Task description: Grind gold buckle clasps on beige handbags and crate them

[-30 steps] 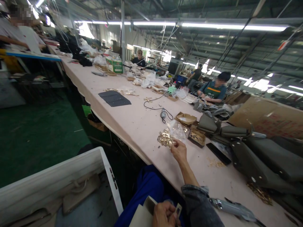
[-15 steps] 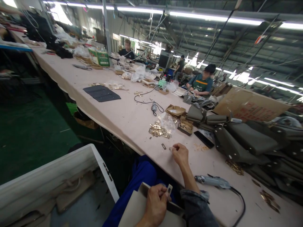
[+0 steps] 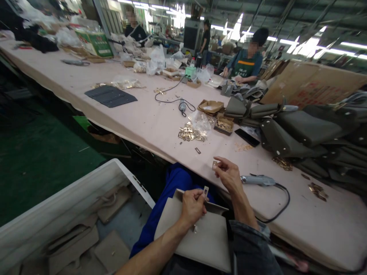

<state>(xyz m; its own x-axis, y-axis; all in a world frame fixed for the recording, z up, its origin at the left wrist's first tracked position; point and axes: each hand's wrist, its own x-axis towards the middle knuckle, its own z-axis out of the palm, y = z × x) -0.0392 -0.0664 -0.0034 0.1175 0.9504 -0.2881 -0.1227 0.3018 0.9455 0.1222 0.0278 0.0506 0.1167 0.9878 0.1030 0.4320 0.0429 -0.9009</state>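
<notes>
The left hand (image 3: 193, 206) pinches a small metal plate (image 3: 205, 191) above the beige bag (image 3: 200, 236) on the lap. The right hand (image 3: 229, 175) grips a small brass fitting (image 3: 214, 164) over the worktop's (image 3: 155, 126) near edge. A power screwdriver (image 3: 255, 179) lies just beside it, and a heap of brass fittings (image 3: 190, 134) lies farther in.

Bag-assembly factory hall

A long pale pink worktop (image 3: 149, 126) runs under fluorescent tube lights (image 3: 351, 45). On it lie a heap of small brass-coloured metal fittings (image 3: 190, 134) and stacked grey-green leather bag panels (image 3: 304, 128). A seated worker in a green top (image 3: 246, 65) sits at its far side.
</notes>
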